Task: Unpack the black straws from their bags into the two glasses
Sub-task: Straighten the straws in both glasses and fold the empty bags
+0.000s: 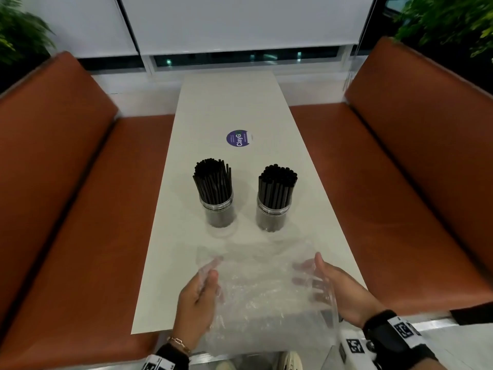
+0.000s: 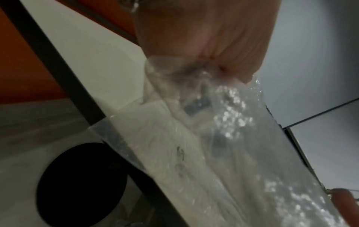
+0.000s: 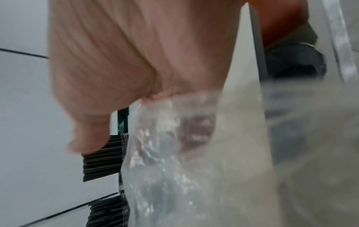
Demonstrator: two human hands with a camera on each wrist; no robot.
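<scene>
A crumpled clear bag (image 1: pixel 262 287) hangs over the near edge of the table (image 1: pixel 226 108), stretched between both hands. The left hand (image 1: pixel 196 303) pinches its left edge, thumb against fingers; the right hand (image 1: pixel 340 288) grips the right edge, fingers inside the plastic (blurred). Beyond stand two glasses, the left glass (image 1: pixel 219 210) and the right glass (image 1: pixel 272 213), packed with upright black straws (image 1: pixel 277 182).

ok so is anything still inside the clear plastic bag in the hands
No straws show inside the crumpled clear plastic bag; through it only the white table and the right hand's fingers appear. Its folds blur, so small leftovers could hide.
</scene>
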